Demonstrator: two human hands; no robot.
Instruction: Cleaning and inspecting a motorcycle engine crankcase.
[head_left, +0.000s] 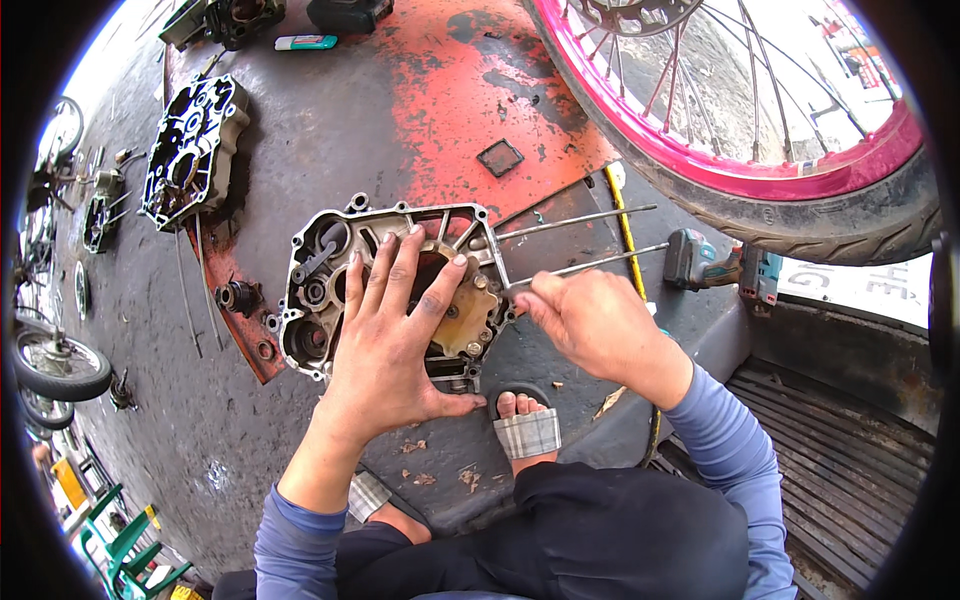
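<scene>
An engine crankcase half (330, 225) lies open side up on the floor in front of me, two long studs (590, 218) sticking out to its right. My left hand (385, 345) rests spread over its middle, fingers apart, pressing on it. At the right edge of the case my right hand (600, 320) is closed in a pinch. A thin pale metal edge runs up to its fingertips; whether that is a tool or part of the case I cannot tell. Beside the left fingers sits a brownish round-edged plate (470, 315) with bolts inside the case.
Another crankcase half (195, 150) lies at the far left, with a small dark metal part (238, 297) nearer. A worn red metal sheet (450, 120) is beneath. To the right are a pink-rimmed wheel (850, 165), a cordless power tool (715, 262) and a slatted grate (810, 470).
</scene>
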